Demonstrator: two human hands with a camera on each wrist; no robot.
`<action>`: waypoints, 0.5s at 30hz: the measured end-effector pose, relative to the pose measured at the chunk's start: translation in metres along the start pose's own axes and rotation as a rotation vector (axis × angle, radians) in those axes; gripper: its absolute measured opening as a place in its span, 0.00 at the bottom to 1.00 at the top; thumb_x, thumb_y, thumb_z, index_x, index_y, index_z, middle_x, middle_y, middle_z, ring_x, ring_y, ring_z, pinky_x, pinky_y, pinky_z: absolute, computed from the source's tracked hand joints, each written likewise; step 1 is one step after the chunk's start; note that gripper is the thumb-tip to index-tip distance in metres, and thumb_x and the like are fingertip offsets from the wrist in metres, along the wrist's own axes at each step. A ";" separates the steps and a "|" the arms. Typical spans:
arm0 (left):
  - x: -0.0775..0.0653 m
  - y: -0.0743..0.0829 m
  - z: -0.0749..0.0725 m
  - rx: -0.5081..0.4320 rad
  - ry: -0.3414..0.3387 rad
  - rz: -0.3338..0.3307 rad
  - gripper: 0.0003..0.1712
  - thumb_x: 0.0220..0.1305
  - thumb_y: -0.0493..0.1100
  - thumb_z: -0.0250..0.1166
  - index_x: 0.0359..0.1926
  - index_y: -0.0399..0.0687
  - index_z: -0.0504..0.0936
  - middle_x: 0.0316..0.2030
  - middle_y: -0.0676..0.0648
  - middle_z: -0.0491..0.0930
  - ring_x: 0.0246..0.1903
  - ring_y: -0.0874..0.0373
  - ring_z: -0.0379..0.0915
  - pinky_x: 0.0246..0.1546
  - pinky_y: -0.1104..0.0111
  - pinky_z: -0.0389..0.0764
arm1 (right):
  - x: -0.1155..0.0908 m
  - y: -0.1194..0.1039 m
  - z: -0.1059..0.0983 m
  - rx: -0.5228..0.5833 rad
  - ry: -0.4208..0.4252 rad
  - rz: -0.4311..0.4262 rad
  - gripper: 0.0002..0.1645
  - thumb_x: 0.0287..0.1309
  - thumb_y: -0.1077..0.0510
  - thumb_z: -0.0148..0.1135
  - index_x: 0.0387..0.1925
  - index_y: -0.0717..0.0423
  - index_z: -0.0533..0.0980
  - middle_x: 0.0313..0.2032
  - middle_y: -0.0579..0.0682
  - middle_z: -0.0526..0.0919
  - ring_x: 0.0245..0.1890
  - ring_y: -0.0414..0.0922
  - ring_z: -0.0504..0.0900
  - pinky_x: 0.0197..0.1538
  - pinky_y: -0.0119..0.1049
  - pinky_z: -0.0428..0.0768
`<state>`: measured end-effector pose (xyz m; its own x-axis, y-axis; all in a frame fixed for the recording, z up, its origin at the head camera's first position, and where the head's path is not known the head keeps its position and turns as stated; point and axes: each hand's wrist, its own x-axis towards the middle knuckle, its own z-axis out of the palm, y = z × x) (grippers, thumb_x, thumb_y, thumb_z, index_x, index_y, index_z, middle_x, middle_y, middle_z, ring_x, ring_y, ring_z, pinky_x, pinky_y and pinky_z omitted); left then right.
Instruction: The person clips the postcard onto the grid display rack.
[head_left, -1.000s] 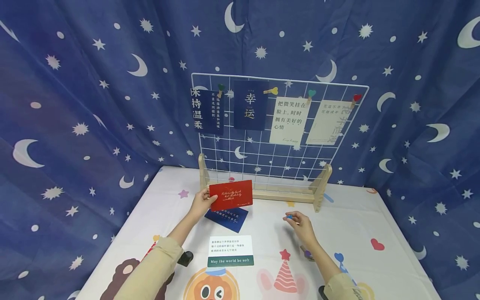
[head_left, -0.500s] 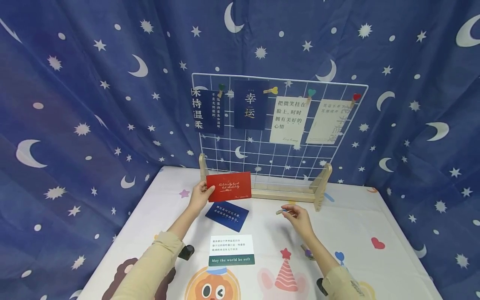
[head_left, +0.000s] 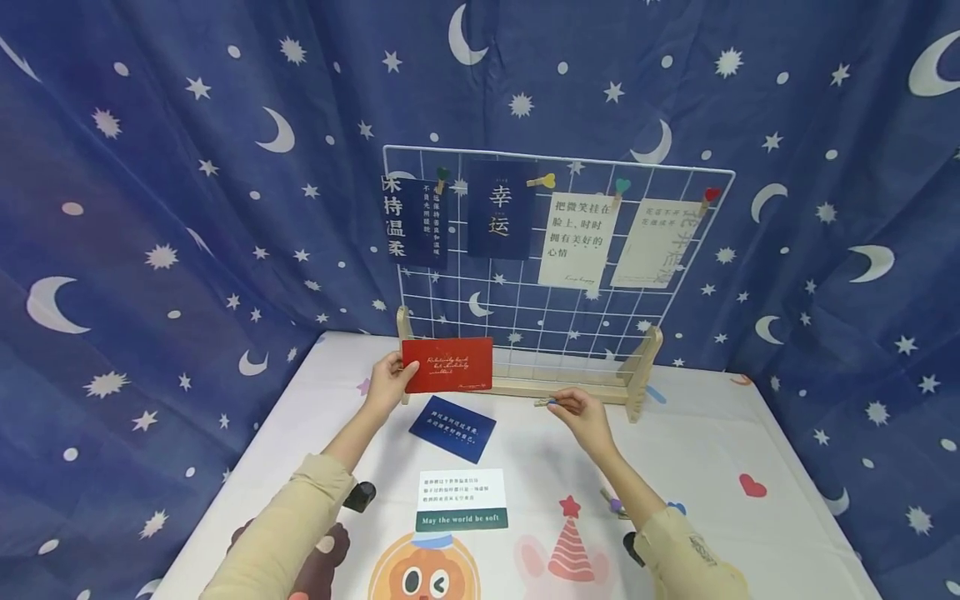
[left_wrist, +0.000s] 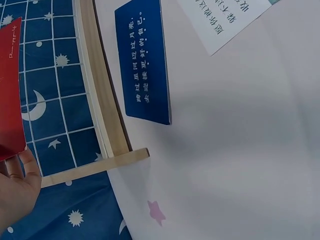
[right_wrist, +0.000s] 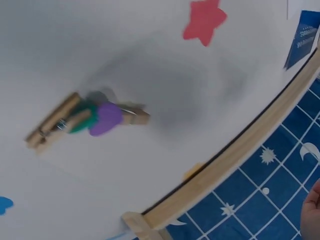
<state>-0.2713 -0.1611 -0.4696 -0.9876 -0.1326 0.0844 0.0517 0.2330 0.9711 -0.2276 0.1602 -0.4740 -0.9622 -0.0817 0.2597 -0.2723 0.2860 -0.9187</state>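
Note:
My left hand (head_left: 387,385) pinches a red card (head_left: 450,365) by its left edge, upright in front of the lower part of the white wire grid (head_left: 517,295). In the left wrist view, those fingers (left_wrist: 31,167) show at the card's (left_wrist: 9,90) lower edge. Between thumb and fingers, my right hand (head_left: 588,423) pinches a small wooden clothespin (head_left: 542,403) with a blue end, right of the red card near the stand's wooden base (head_left: 585,392). Only a sliver of the right hand (right_wrist: 311,215) shows in the right wrist view; its clothespin is out of that frame.
Two dark blue and two pale cards hang on the grid from heart-topped clothespins (head_left: 547,181). Below the red card lie a blue card (head_left: 453,429) and a white-and-green card (head_left: 462,500). Loose clothespins, one purple-topped (right_wrist: 106,119) and one green-topped (right_wrist: 55,122), lie near the right forearm.
My left hand has raised the red card and shifted it left, uncovering the blue card beneath. The right hand has moved left and forward with the clothespin, toward the grid.

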 end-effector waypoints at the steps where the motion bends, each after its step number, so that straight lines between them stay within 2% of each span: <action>1: 0.000 0.001 0.000 0.003 -0.001 0.003 0.16 0.66 0.34 0.56 0.51 0.27 0.71 0.48 0.26 0.77 0.45 0.43 0.78 0.51 0.53 0.79 | 0.001 0.000 0.001 -0.008 0.006 -0.018 0.11 0.53 0.73 0.61 0.39 0.78 0.75 0.38 0.73 0.81 0.32 0.28 0.79 0.40 0.16 0.77; 5: 0.003 0.006 -0.001 0.009 0.007 0.002 0.17 0.66 0.35 0.57 0.52 0.27 0.71 0.48 0.26 0.77 0.44 0.45 0.79 0.51 0.55 0.79 | 0.013 0.007 0.004 -0.032 0.036 -0.082 0.10 0.52 0.72 0.62 0.37 0.76 0.77 0.37 0.70 0.81 0.31 0.25 0.77 0.39 0.15 0.76; 9: 0.006 0.009 -0.001 0.020 0.017 0.003 0.18 0.66 0.36 0.57 0.52 0.27 0.71 0.48 0.27 0.77 0.44 0.45 0.79 0.51 0.55 0.79 | 0.026 0.014 0.005 -0.061 0.025 -0.118 0.09 0.53 0.69 0.63 0.36 0.73 0.78 0.36 0.67 0.83 0.31 0.26 0.78 0.39 0.17 0.78; 15: 0.011 0.014 -0.001 0.037 0.030 0.017 0.18 0.65 0.36 0.58 0.52 0.26 0.72 0.47 0.27 0.77 0.43 0.46 0.78 0.50 0.57 0.80 | 0.040 0.003 0.006 -0.145 0.005 -0.166 0.09 0.52 0.67 0.65 0.36 0.68 0.80 0.36 0.62 0.85 0.33 0.39 0.83 0.40 0.23 0.80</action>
<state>-0.2813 -0.1604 -0.4545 -0.9817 -0.1568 0.1077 0.0621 0.2708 0.9606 -0.2668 0.1522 -0.4676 -0.9040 -0.1344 0.4058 -0.4240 0.4030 -0.8111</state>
